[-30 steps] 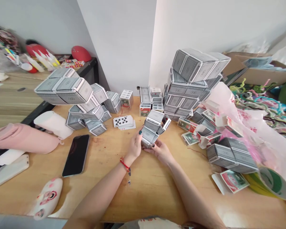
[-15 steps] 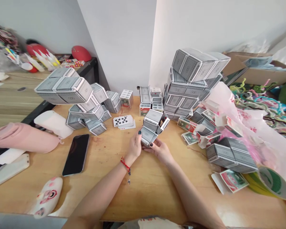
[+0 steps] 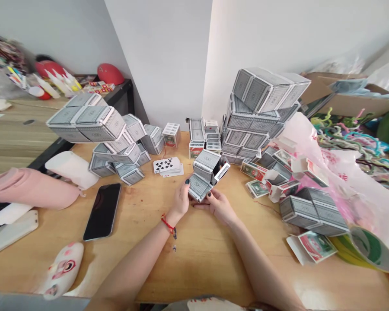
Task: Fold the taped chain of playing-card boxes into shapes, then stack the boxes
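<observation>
Between my hands is a small box structure built from grey-backed playing cards (image 3: 207, 160), its right side showing an open flap. My left hand (image 3: 180, 201) grips its lower left edge, thumb on top. At the lower right corner, my right hand (image 3: 219, 206) holds it with the thumb on the near edge and fingers beneath, partly hidden. Just behind stand small card stacks (image 3: 197, 129) and printed card boxes (image 3: 196, 150). A few loose face-up playing cards (image 3: 167, 165) lie to the left, the top one a spade card.
Stacked card blocks rise at left (image 3: 86, 119) and right (image 3: 259, 116). Opened card boxes (image 3: 314, 246) and a tape roll (image 3: 369, 250) lie right. A phone (image 3: 103, 211), pink case (image 3: 32, 188) and white cartoon-faced case (image 3: 65, 270) are left.
Both hands stay on the card structure. It has turned and tilted slightly, and my left hand has shifted a little to the left.
</observation>
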Demonstrator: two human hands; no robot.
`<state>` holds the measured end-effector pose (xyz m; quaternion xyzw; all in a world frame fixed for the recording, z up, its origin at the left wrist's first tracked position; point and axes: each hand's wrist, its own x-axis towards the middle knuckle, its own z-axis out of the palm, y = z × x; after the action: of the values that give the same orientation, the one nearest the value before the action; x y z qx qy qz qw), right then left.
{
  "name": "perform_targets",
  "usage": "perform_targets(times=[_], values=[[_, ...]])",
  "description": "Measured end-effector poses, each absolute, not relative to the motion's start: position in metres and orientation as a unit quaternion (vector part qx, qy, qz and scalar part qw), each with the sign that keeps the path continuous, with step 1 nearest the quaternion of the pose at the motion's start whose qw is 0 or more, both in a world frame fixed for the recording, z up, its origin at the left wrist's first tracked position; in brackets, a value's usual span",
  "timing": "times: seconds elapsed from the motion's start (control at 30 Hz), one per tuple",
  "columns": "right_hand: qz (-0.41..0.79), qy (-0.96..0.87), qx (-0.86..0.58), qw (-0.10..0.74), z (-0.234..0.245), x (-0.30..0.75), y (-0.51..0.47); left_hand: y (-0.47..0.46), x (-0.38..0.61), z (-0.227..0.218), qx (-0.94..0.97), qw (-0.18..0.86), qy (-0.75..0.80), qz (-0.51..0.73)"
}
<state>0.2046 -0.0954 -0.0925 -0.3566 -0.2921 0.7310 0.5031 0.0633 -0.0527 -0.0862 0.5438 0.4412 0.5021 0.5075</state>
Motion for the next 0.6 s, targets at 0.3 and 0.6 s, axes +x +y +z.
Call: perform_targets(times=[0.3, 0.6], values=[[0.736, -0.274, -0.368, 0.498, -0.0949, 0.2053, -0.0954, -0.0547, 0.0626, -0.0856, 0.582, 0.522, 0.395, 0.483], [0.67, -0.293, -0.392, 0.557, -0.0889, 0.213, -0.0969, -0.0591, 0.0563, -0.0882, 0.573, 0.574, 0.354, 0.467]])
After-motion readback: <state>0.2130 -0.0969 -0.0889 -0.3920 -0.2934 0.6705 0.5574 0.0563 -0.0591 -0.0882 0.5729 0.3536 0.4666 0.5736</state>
